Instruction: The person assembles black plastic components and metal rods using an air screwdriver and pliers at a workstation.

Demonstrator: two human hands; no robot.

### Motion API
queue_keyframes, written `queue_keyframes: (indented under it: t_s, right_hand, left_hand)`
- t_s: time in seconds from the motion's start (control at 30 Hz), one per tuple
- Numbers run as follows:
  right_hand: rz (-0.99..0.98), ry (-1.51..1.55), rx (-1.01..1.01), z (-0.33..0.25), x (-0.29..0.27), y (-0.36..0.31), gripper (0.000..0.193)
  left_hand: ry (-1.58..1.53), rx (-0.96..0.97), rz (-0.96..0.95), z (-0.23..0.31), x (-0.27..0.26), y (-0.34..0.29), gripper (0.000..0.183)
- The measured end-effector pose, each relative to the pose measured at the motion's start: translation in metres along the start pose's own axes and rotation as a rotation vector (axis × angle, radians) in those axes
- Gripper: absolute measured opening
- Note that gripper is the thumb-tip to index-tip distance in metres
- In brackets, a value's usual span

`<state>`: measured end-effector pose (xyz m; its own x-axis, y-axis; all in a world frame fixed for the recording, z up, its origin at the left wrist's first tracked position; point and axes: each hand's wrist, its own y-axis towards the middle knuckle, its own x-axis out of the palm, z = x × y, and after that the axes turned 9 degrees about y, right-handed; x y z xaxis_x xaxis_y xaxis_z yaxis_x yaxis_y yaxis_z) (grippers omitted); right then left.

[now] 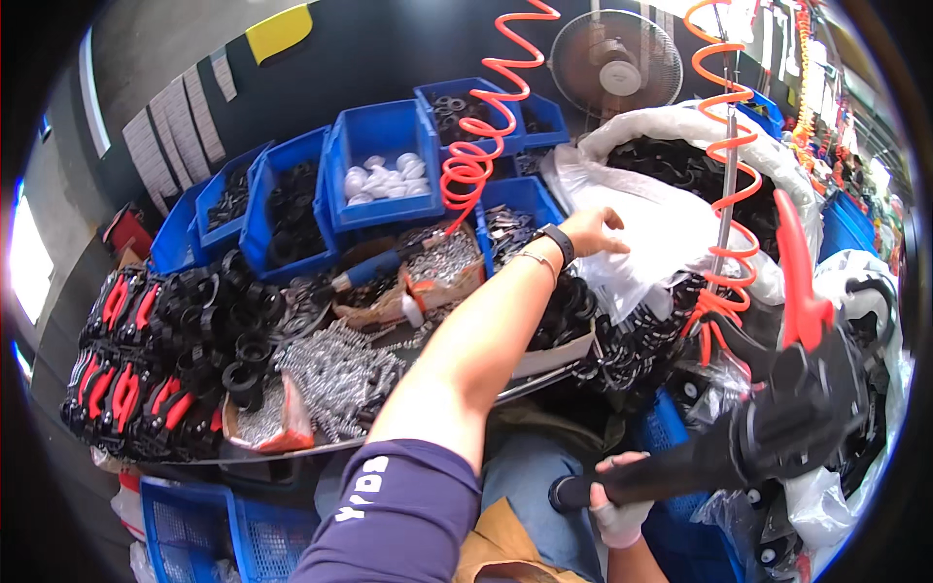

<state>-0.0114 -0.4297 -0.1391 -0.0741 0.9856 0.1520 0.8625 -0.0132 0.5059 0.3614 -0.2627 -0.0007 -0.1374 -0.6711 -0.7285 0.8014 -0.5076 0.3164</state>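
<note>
At five o'clock our right hand (pixel 622 520) wraps its fingers round the black tube (pixel 675 468), which slants toward four, probably to steady its weight, while at two our left hand (pixel 590 233) curls its fingers at the white bag (pixel 671 223), pinching or not we cannot tell.

The black tubular plastic device (pixel 705 459) bears a curved red lever (pixel 799 277). Left of it lie small silvery metal parts (pixel 340 379); beyond it, crumpled white plastic sheeting (pixel 671 228).
</note>
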Motion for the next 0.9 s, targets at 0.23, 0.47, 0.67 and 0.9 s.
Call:
queue_keyframes:
  t_s: [0.23, 0.47, 0.67, 0.9]
  right_hand:
    - [0.154, 0.058, -0.084, 0.010, -0.013, -0.005, 0.091]
    - [0.132, 0.022, 0.028, 0.008, -0.022, 0.009, 0.064]
    - [-0.009, -0.042, 0.033, 0.017, -0.041, 0.005, 0.059]
    - [-0.200, -0.214, 0.056, -0.027, -0.075, -0.017, 0.060]
  left_hand:
    - [0.215, 0.328, 0.137, -0.015, 0.044, 0.033, 0.017]
    - [-0.416, -0.014, 0.206, 0.043, -0.026, 0.046, 0.015]
    - [-0.132, 0.356, 0.401, 0.063, -0.004, 0.048, 0.064]
    - [0.570, 0.583, 0.411, 0.083, 0.000, -0.051, 0.010]
